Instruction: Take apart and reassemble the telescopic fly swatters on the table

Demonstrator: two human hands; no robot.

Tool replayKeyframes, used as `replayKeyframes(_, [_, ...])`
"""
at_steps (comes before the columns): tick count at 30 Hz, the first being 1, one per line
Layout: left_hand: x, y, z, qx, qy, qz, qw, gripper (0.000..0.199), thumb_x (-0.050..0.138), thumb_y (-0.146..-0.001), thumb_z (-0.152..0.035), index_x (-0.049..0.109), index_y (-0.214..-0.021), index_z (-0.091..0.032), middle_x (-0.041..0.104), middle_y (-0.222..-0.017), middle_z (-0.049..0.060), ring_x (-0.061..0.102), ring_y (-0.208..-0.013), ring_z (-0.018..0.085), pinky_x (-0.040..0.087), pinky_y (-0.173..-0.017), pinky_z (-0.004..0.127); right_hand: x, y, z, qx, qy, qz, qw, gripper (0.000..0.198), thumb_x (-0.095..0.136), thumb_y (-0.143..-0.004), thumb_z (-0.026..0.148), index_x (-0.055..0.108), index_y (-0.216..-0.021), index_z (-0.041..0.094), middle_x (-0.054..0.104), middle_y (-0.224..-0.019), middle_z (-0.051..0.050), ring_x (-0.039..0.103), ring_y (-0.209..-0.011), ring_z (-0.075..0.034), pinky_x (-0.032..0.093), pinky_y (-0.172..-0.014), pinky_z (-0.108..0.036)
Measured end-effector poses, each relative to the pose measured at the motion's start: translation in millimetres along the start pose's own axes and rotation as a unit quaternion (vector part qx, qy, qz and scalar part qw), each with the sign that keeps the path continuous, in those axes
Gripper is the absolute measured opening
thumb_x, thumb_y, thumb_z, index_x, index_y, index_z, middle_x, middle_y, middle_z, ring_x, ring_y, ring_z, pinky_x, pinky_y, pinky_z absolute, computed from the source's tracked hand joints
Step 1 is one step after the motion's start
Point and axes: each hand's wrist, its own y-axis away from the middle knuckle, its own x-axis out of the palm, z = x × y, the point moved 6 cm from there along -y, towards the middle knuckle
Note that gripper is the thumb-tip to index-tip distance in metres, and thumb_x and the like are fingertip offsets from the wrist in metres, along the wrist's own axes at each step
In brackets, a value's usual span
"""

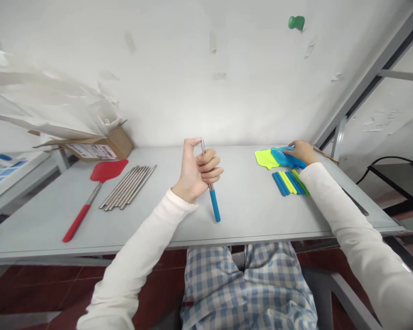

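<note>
Left fingers (209, 167) are wrapped round a silver metal rod with a blue tubular grip (215, 207), over the grey desk (246, 208). Right of that rod, right fingers (290, 152) touch flat blue plastic pieces (282, 159), can't tell if gripping tho.

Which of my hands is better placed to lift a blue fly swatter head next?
Probably your right hand: its fingers rest on blue mesh, while your left hand, farther off, grips a metal rod with a blue handle.
</note>
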Motion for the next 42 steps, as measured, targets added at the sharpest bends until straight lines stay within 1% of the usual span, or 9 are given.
replayKeyframes(6, [-9,-16,0,0.017,0.054,-0.031,0.998,0.038,0.038,-0.085,-0.047,0.030,-0.058,-0.021,0.007,-0.047,-0.009,0.010,-0.033,0.006,0.006,-0.032,0.018,-19,78,95,-0.181,-0.059,-0.047,0.980,0.039,0.044,-0.097,0.036,0.062,-0.121,0.010,0.058,-0.127,-0.022,0.050,-0.122,-0.035,0.035,-0.103,-0.054])
replayKeyframes(11, [-18,-31,-7,0.076,0.088,-0.060,0.991,0.031,0.035,-0.087,-0.041,0.039,-0.064,-0.020,0.009,-0.047,-0.009,0.011,-0.033,0.006,0.008,-0.032,0.018,-21,199,193,-0.408,-0.368,0.242,0.800,0.042,0.031,-0.101,0.051,0.059,-0.109,0.020,0.065,-0.114,-0.009,0.059,-0.109,-0.021,0.044,-0.100,-0.040])
replayKeyframes(16, [-17,-40,-8,0.146,0.087,-0.040,0.985,0.031,0.039,-0.091,-0.040,0.044,-0.069,-0.019,0.023,-0.050,-0.009,0.022,-0.035,0.004,0.017,-0.033,0.015,3,231,221,-0.301,-0.533,0.396,0.684,0.038,0.046,-0.094,0.059,0.042,-0.088,0.022,0.057,-0.075,0.003,0.053,-0.057,-0.009,0.046,-0.057,-0.026])
replayKeyframes(24, [-40,-59,15,0.196,0.036,-0.204,0.959,0.032,0.045,-0.096,-0.027,0.032,-0.067,-0.021,0.020,-0.047,-0.012,0.020,-0.033,0.002,0.018,-0.035,0.014,30,223,227,-0.101,-0.637,0.350,0.680,0.037,0.046,-0.092,0.059,0.039,-0.085,0.023,0.033,-0.057,0.012,0.026,-0.038,-0.004,0.020,-0.036,-0.018])
replayKeyframes(30, [-71,-54,-64,0.315,-0.007,-0.300,0.900,0.032,0.049,-0.095,-0.030,0.030,-0.070,-0.022,0.016,-0.046,-0.013,0.017,-0.032,0.002,0.011,-0.034,0.012,11,276,226,-0.068,-0.686,0.432,0.581,0.046,0.042,-0.089,0.069,0.032,-0.079,0.025,0.024,-0.055,0.013,0.015,-0.036,-0.004,0.017,-0.035,-0.019])
replayKeyframes(33, [-70,-39,-89,0.295,-0.085,-0.258,0.916,0.035,0.060,-0.088,-0.035,0.032,-0.071,-0.022,0.015,-0.049,-0.013,0.015,-0.033,0.001,0.010,-0.034,0.012,-10,257,195,-0.117,-0.657,0.363,0.651,0.046,0.040,-0.089,0.070,0.039,-0.082,0.024,0.030,-0.057,0.011,0.022,-0.038,-0.006,0.023,-0.037,-0.021])
replayKeyframes(37, [-71,-26,-62,0.152,-0.258,-0.233,0.925,0.026,0.065,-0.081,-0.024,0.039,-0.079,-0.021,0.030,-0.057,-0.011,0.021,-0.037,0.001,0.013,-0.036,0.012,-26,201,142,-0.191,-0.454,0.075,0.867,0.032,0.042,-0.095,0.052,0.048,-0.086,0.022,0.052,-0.072,0.000,0.050,-0.059,-0.014,0.041,-0.058,-0.029])
replayKeyframes(39, [-82,-24,-43,0.101,-0.376,-0.264,0.882,0.024,0.062,-0.077,-0.017,0.042,-0.091,-0.021,0.043,-0.069,-0.005,0.034,-0.044,0.004,0.023,-0.039,0.014,-24,188,127,-0.229,-0.268,-0.038,0.935,0.025,0.047,-0.093,0.041,0.051,-0.081,0.020,0.058,-0.083,-0.009,0.055,-0.077,-0.021,0.043,-0.072,-0.035])
replayKeyframes(42, [-103,-25,-29,0.098,-0.566,-0.312,0.757,0.043,0.054,-0.071,-0.009,0.044,-0.111,-0.018,0.051,-0.097,0.007,0.057,-0.076,0.016,0.049,-0.063,0.028,-6,184,115,-0.244,-0.040,-0.086,0.965,0.022,0.041,-0.094,0.027,0.057,-0.084,0.015,0.059,-0.084,-0.016,0.055,-0.083,-0.030,0.041,-0.076,-0.041])
